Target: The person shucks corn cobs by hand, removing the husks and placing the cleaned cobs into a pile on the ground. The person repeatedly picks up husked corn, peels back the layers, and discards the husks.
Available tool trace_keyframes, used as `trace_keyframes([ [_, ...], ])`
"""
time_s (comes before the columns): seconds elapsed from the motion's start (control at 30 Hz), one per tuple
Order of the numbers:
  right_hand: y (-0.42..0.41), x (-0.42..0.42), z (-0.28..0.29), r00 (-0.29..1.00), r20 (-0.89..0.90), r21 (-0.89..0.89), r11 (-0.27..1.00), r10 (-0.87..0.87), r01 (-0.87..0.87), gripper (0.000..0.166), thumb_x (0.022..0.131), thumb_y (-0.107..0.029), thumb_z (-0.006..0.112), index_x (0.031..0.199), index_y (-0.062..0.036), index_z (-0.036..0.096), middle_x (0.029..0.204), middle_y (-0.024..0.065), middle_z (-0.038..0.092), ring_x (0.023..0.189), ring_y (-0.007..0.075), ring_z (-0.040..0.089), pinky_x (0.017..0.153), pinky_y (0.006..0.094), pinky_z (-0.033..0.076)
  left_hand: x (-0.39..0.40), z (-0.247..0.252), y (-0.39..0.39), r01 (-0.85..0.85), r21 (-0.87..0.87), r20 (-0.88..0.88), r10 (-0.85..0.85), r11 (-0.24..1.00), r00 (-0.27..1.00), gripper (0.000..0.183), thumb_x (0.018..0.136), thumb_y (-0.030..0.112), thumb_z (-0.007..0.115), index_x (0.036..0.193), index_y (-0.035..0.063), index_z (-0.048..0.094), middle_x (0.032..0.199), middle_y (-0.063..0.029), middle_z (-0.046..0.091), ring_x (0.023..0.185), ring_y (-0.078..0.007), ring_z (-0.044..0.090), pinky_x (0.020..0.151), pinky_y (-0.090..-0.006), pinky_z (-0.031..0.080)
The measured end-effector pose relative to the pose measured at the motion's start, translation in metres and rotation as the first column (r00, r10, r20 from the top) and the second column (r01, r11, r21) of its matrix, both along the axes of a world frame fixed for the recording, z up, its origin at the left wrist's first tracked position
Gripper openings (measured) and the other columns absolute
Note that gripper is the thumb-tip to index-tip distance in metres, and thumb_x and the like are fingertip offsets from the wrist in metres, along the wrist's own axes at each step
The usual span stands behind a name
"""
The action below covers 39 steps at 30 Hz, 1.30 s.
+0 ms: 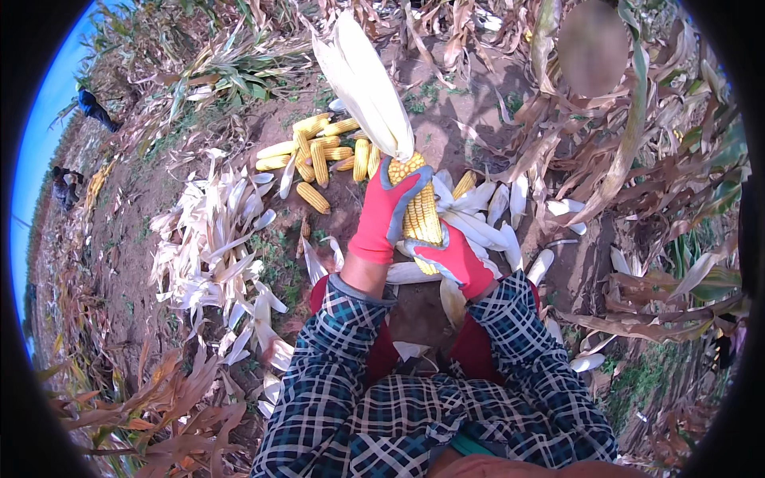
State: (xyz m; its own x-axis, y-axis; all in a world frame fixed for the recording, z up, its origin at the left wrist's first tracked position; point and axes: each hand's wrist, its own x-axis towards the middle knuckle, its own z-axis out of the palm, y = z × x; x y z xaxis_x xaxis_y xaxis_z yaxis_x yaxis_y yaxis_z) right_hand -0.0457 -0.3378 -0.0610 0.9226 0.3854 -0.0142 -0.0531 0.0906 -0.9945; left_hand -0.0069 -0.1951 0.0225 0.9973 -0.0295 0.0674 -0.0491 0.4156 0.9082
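My left hand [382,215], in a red glove with grey-coated palm and fingers, is closed around the upper part of a yellow corn ear [422,218]. A pale dry husk [364,83] stands up and away from the ear's top end. Lower down, my right hand [457,257], gloved alike, grips the ear near its other end; more kernels show just below its fingers. Bare corn ears [317,155] lie heaped on the soil beyond my left hand. Around my right hand lie ears still in pale husks [478,230].
Stripped husks [206,239] form a heap at the left. Dry corn stalks [675,197] crowd the right side, with a person's blurred head [593,48] among them. Two other people, one in blue [95,107] and one lower down [64,188], are at the far left.
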Motion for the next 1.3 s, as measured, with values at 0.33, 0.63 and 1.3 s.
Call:
trace_keyframes([
  [0.33, -0.035, -0.011, 0.04, 0.913, -0.235, 0.213, 0.934, 0.334, -0.287, 0.057, 0.081, -0.028, 0.072, 0.127, -0.0008, 0.05, 0.11, 0.0075, 0.062, 0.098, 0.016, 0.06, 0.08, 0.0318, 0.05, -0.013, -0.001, -0.005, 0.428, -0.285, -0.029, -0.454, 0.857, 0.89, 0.051, 0.082, 0.02, 0.067, 0.123, -0.0028, 0.048, 0.107, -0.0138, 0.061, 0.093, -0.0233, 0.063, 0.083, -0.0348, 0.051],
  [0.63, -0.104, 0.085, 0.033, 0.948, -0.245, 0.483, 0.822, -0.203, 0.301, 0.045, 0.095, -0.043, 0.049, 0.112, -0.0015, 0.058, 0.102, 0.0103, 0.066, 0.09, 0.0203, 0.066, 0.079, 0.0329, 0.053, -0.026, -0.005, -0.01, 0.431, 0.005, -0.088, -0.429, 0.902, 0.899, 0.047, 0.079, 0.018, 0.068, 0.119, -0.0014, 0.053, 0.101, -0.0056, 0.063, 0.09, -0.0141, 0.06, 0.082, -0.0286, 0.047],
  [1.3, -0.11, 0.095, 0.019, 0.5, 0.286, 0.063, 0.537, -0.817, 0.841, 0.028, 0.085, -0.027, 0.067, 0.1, -0.0036, 0.069, 0.084, 0.0071, 0.069, 0.08, 0.0112, 0.062, 0.073, 0.0277, 0.049, -0.039, -0.051, -0.057, 0.581, 0.032, -0.374, -0.53, 0.813, 0.761, 0.037, 0.082, 0.015, 0.068, 0.114, 0.0011, 0.057, 0.093, -0.0044, 0.064, 0.081, -0.0131, 0.062, 0.072, -0.0263, 0.05],
])
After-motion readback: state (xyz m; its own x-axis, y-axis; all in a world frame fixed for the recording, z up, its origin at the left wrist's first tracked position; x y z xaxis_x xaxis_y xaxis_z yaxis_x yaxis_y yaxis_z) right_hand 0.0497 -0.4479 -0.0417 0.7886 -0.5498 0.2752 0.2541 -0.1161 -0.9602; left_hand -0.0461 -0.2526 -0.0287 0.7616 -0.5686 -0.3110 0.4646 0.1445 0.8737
